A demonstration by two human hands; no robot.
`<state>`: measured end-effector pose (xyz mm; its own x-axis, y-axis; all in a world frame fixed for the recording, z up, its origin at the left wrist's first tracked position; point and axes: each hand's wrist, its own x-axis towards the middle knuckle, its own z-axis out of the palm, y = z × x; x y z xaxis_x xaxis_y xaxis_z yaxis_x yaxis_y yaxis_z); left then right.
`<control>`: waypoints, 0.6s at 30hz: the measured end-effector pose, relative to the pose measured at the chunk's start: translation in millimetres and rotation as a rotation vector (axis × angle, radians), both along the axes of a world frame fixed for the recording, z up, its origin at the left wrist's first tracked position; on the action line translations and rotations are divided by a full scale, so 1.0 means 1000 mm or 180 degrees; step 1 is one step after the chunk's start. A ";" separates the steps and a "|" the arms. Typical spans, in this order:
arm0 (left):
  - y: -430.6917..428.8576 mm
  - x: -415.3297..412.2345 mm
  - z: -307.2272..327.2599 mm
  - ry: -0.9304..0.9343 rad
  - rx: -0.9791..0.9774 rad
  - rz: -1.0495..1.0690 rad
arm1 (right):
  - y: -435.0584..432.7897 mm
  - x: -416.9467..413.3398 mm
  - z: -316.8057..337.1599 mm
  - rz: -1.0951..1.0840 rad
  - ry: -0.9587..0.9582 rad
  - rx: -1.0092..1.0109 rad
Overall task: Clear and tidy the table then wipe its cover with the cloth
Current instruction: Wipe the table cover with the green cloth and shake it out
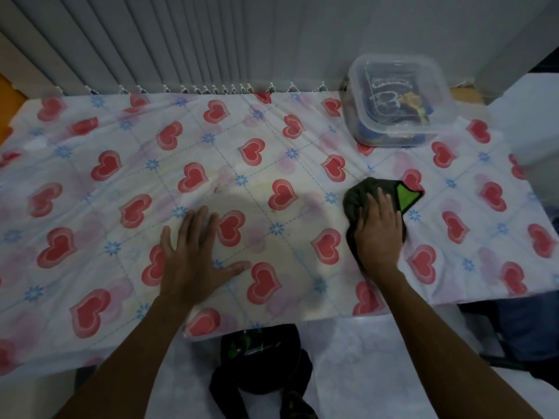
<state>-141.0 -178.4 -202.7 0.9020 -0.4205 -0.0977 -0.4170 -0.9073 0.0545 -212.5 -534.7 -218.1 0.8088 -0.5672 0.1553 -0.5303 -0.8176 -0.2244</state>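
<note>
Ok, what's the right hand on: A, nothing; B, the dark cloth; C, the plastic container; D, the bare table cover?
B: the right hand presses flat on the dark cloth, apart from the plastic container at the far edge; the left hand rests on the table cover.

Dark cloth point(360, 198) w/ green patch, bunched, flat on heart-print cover point(272, 164), right-centre

Dim, soft light; a paler pool sits mid table cover point(266, 207), corners falling dark. Everything's slightly blurred, and the wide lens bows the cover's edges and the wall slats point(151, 40).
</note>
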 end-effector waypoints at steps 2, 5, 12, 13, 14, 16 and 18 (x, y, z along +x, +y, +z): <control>0.000 0.000 -0.002 -0.0010 0.0006 -0.0012 | -0.008 -0.017 0.001 -0.0106 -0.0003 0.0023; 0.001 0.000 -0.002 0.0006 -0.0027 -0.0037 | -0.017 -0.040 0.002 -0.0254 0.0006 0.0033; 0.001 0.000 0.000 0.0167 -0.0098 0.0023 | -0.022 -0.091 0.008 -0.0549 -0.0122 0.0269; 0.001 0.000 0.001 0.0210 -0.0113 0.0049 | -0.016 -0.092 0.013 -0.0584 -0.0134 0.0407; 0.000 0.000 0.003 0.0245 -0.0122 0.0059 | -0.007 -0.090 0.020 -0.0605 -0.0158 0.0526; -0.003 -0.001 0.010 0.0197 -0.0144 0.0069 | 0.017 -0.078 0.038 -0.0487 -0.0324 0.0644; -0.009 -0.002 0.018 0.0053 -0.0151 0.0013 | 0.047 -0.059 0.056 -0.0130 -0.0562 0.0708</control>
